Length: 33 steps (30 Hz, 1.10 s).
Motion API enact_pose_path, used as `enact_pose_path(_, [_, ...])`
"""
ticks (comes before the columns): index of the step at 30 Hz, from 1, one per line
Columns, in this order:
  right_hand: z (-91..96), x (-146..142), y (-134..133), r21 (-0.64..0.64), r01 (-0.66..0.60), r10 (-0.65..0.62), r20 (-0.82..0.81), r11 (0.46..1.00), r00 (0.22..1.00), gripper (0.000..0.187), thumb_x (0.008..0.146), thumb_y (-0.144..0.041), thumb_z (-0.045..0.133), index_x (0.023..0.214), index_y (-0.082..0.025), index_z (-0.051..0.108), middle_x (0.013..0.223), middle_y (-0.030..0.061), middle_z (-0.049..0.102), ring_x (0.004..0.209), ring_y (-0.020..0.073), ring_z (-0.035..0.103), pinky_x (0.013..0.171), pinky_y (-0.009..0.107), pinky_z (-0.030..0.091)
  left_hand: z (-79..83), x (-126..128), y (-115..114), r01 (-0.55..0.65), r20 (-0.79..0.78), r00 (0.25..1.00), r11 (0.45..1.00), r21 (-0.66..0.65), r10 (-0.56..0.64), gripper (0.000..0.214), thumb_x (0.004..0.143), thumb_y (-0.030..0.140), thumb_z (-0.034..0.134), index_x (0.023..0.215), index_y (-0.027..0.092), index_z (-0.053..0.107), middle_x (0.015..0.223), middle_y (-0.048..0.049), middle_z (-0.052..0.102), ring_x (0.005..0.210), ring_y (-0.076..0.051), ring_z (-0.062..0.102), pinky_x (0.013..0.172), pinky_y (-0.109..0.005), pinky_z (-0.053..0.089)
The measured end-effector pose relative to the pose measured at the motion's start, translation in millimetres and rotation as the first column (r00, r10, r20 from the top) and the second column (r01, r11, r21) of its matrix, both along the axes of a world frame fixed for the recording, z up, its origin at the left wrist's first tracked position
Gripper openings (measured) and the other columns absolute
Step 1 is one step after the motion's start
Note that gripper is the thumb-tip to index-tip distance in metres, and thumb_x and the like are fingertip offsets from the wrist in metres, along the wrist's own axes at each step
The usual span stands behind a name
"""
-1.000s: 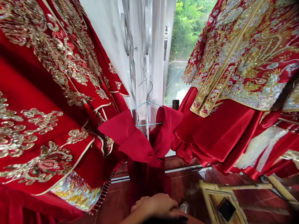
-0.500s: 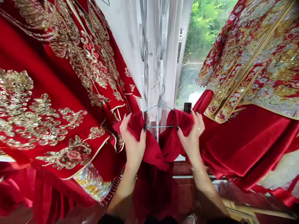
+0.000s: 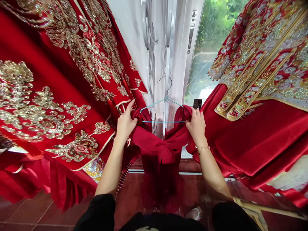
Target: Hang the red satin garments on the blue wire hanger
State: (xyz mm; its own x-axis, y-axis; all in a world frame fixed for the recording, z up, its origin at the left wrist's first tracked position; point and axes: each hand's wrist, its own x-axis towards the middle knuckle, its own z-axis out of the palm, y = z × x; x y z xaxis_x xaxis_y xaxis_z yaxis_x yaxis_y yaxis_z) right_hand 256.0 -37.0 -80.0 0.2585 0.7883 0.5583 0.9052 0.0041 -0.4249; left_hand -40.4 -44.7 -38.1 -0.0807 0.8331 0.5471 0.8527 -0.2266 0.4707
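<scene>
A plain red garment (image 3: 160,150) with a bow hangs from a thin teal wire hanger (image 3: 166,102) in front of a white curtain. My left hand (image 3: 125,123) is closed on the garment's left shoulder at the hanger's left end. My right hand (image 3: 197,125), with a ring and a thin bracelet, grips the garment's right shoulder at the hanger's right end. Both arms reach up from black sleeves at the bottom of the view.
A red robe with gold embroidery (image 3: 55,96) hangs close on the left. Another embroidered red robe (image 3: 260,83) with a red skirt hangs on the right. A window (image 3: 207,48) shows green trees. A bamboo frame (image 3: 264,210) stands on the red tile floor at lower right.
Both hands rose from the bottom of the view to the red garment, then spread outward to its shoulders on the hanger. The view shifted slightly up and left.
</scene>
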Motion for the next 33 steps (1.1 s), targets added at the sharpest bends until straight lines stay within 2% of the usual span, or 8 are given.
enact_pose_path(4, [-10.4, -0.4, 5.1, 0.051, -0.01, 0.01, 0.012, 0.999, 1.0, 0.058, 0.081, -0.012, 0.052, 0.139, -0.012, 0.052, 0.148, 0.0235, 0.052, 0.139, 0.0387, 0.044, 0.11, 0.059, 0.042, -5.7, 5.3, 0.0, 0.015, -0.089, 0.996, 1.0, 0.02, -0.013, 0.075, 0.082, 0.013, 0.056, 0.154, 0.026, 0.04, 0.142, -0.0088, 0.063, 0.133, -0.03, 0.059, 0.108, -0.045, 0.052])
enact_pose_path(7, [-16.1, 0.6, 5.3, 0.056, 0.01, -0.01, 0.012, 0.998, 1.0, 0.059, 0.082, -0.016, 0.054, 0.14, -0.011, 0.05, 0.152, 0.0225, 0.048, 0.143, 0.0394, 0.04, 0.112, 0.059, 0.04, -16.0, 10.7, -0.2, 0.031, -0.089, 0.996, 0.998, 0.063, -0.025, 0.069, 0.084, 0.015, 0.056, 0.152, 0.024, 0.044, 0.154, -0.0098, 0.052, 0.148, -0.028, 0.043, 0.114, -0.045, 0.048])
enact_pose_path(9, [-16.4, 2.8, 3.5, 0.048, 0.004, -0.005, 0.014, 0.999, 1.0, 0.058, 0.083, -0.014, 0.051, 0.141, -0.012, 0.05, 0.153, 0.0208, 0.049, 0.143, 0.0383, 0.04, 0.112, 0.057, 0.041, -19.6, 11.6, -0.3, 0.049, -0.075, 0.996, 0.997, 0.062, -0.044, 0.069, 0.084, 0.017, 0.058, 0.152, 0.023, 0.043, 0.156, -0.0103, 0.05, 0.15, -0.028, 0.04, 0.116, -0.046, 0.046])
enact_pose_path(17, [-2.8, 11.9, -3.9, -0.015, -0.023, 0.023, 0.035, 1.0, 0.999, 0.057, 0.084, -0.008, 0.044, 0.14, -0.009, 0.052, 0.143, 0.0199, 0.058, 0.134, 0.0338, 0.052, 0.11, 0.051, 0.044, -21.5, 14.2, 0.6, 0.001, -0.096, 0.995, 0.997, 0.082, 0.007, 0.066, 0.084, 0.011, 0.053, 0.15, 0.018, 0.046, 0.151, -0.0142, 0.053, 0.146, -0.032, 0.044, 0.115, -0.045, 0.047])
enact_pose_path(24, [0.1, 8.0, -3.9, -0.006, 0.028, -0.027, 0.053, 1.0, 0.998, 0.054, 0.082, -0.009, 0.047, 0.135, -0.013, 0.055, 0.127, 0.0195, 0.067, 0.12, 0.0353, 0.06, 0.097, 0.05, 0.051, -19.1, 22.8, -5.9, -0.056, -0.128, 0.99, 0.997, 0.058, 0.063, 0.069, 0.083, 0.007, 0.05, 0.151, 0.018, 0.045, 0.146, -0.0151, 0.056, 0.14, -0.034, 0.05, 0.11, -0.046, 0.051])
enact_pose_path(27, [5.5, 1.7, -2.3, -0.055, 0.124, -0.117, 0.124, 0.991, 0.985, 0.051, 0.084, -0.006, 0.043, 0.133, -0.013, 0.055, 0.115, 0.021, 0.069, 0.107, 0.0344, 0.064, 0.084, 0.043, 0.052, -9.9, 31.0, -0.6, -0.13, -0.208, 0.97, 0.991, 0.011, 0.13, 0.071, 0.084, 0.002, 0.045, 0.154, 0.016, 0.041, 0.151, -0.0206, 0.05, 0.131, -0.039, 0.058, 0.104, -0.05, 0.054])
enact_pose_path(30, [17.4, 5.2, 1.3, -0.09, 0.16, -0.138, 0.206, 0.983, 0.969, 0.045, 0.085, -0.005, 0.042, 0.128, -0.014, 0.056, 0.106, 0.02, 0.068, 0.092, 0.0311, 0.067, 0.077, 0.039, 0.049, 12.1, 27.5, 11.6, -0.107, -0.334, 0.94, 0.991, -0.079, 0.075, 0.073, 0.084, -0.004, 0.043, 0.153, 0.019, 0.041, 0.16, -0.0219, 0.038, 0.119, -0.041, 0.065, 0.101, -0.058, 0.053])
enact_pose_path(33, [31.5, 26.7, 8.3, -0.103, 0.113, -0.091, 0.2, 0.988, 0.976, 0.029, 0.084, -0.009, 0.05, 0.11, -0.017, 0.061, 0.091, 0.0143, 0.068, 0.082, 0.0276, 0.065, 0.074, 0.036, 0.045, 42.9, 6.3, 27.3, -0.029, -0.403, 0.914, 0.984, -0.174, -0.044, 0.064, 0.082, -0.005, 0.05, 0.144, 0.012, 0.05, 0.138, -0.0204, 0.06, 0.118, -0.041, 0.065, 0.103, -0.062, 0.05])
